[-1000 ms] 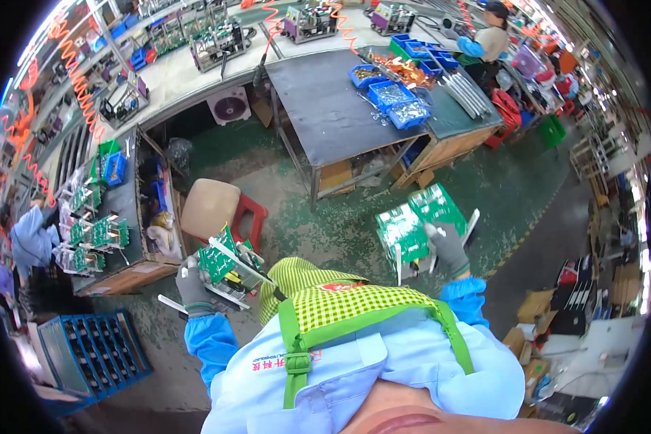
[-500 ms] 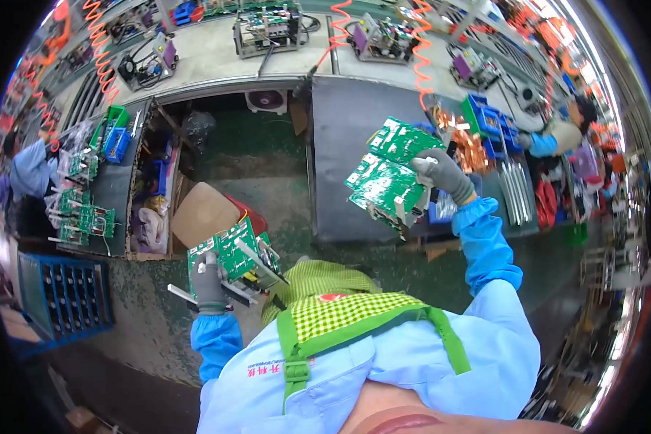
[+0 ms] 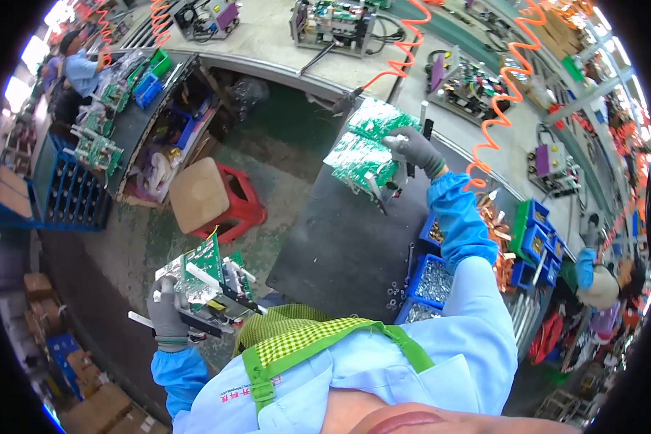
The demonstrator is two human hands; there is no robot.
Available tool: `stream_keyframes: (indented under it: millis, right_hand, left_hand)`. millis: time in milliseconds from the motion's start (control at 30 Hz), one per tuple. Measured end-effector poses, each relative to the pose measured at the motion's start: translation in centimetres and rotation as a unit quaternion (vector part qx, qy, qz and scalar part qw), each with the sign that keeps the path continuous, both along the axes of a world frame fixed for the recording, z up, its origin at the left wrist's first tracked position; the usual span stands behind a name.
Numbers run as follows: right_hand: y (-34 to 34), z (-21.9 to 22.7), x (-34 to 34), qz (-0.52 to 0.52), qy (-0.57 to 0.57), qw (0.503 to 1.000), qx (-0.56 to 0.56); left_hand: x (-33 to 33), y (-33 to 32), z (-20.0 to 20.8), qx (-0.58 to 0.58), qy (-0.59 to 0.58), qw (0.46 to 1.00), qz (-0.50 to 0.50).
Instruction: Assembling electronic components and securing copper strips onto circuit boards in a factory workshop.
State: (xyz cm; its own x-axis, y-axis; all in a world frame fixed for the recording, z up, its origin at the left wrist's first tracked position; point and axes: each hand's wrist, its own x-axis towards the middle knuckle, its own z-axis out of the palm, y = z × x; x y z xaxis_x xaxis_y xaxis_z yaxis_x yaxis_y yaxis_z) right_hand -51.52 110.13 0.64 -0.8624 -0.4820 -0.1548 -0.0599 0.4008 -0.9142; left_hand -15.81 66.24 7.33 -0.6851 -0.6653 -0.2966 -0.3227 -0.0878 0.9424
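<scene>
The right gloved hand [image 3: 417,150] is clenched on a green circuit-board assembly [image 3: 362,155], thumb and fingers closed at its right side. This assembly is over the far part of the dark-topped table [image 3: 318,249], near the far edge that meets the pale workbench [image 3: 325,69]; whether it touches the tabletop, I cannot tell. A broad stretch of dark surface runs from there toward the checked apron [image 3: 289,329].

The left gloved hand [image 3: 168,317] grasps the outer side of a second board assembly [image 3: 204,259], which is beyond the table's left edge, out over the floor and near the apron. Just past it stands a red stool with a beige seat [image 3: 199,195], and a strip of floor [image 3: 278,206] separates stool from table.

Room narrows on the right: blue bins of small metal hardware [image 3: 434,281] sit beneath and beside the right sleeve [image 3: 461,217], loose washers [image 3: 393,293] lie next to them, and a coiled orange air hose [image 3: 493,130] dangles beyond the right hand.
</scene>
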Motion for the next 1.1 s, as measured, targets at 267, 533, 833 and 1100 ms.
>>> stream_keyframes:
  millis: [267, 533, 833, 1100]
  right_hand:
    - [4.3, -7.4, -6.1, 0.033, -0.057, 0.991, -0.119]
    - [8.4, -8.2, -4.3, 0.042, -0.014, 0.993, -0.112]
    - [6.6, -9.8, -1.8, -0.121, 0.081, 0.976, -0.161]
    - [7.1, -4.0, 3.8, -0.288, 0.143, 0.944, -0.079]
  left_hand:
    - [-4.6, 7.8, 1.0, 0.031, 0.0, 1.0, -0.007]
    - [-12.7, 14.9, -1.1, 0.134, 0.012, 0.986, -0.095]
    - [-16.0, 21.8, -6.4, 0.153, 0.095, 0.979, -0.098]
    - [-16.3, 27.3, -8.9, 0.091, 0.058, 0.992, -0.067]
